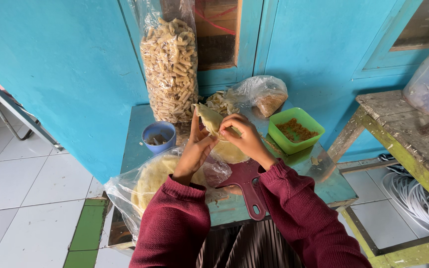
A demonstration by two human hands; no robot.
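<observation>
Small teal table (333, 186) against turquoise wall. Left hand (193, 151) and right hand (243, 138), fingers bent, pinch a thin, pale folded dough wrapper (209, 119) above a maroon plastic cutting board (247, 181); green tub (296, 130) nearby.

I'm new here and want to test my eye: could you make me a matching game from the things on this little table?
Things:
1. small bowl
2. square tub
3. cutting board
4. tall bag of tube snacks

Descriptions:
A. dark red, handle toward the person
B. leaning against the turquoise wall
C. green, holding brown crumbs
D. blue, left of both hands

Pairs: 1-D, 2-C, 3-A, 4-B
</observation>
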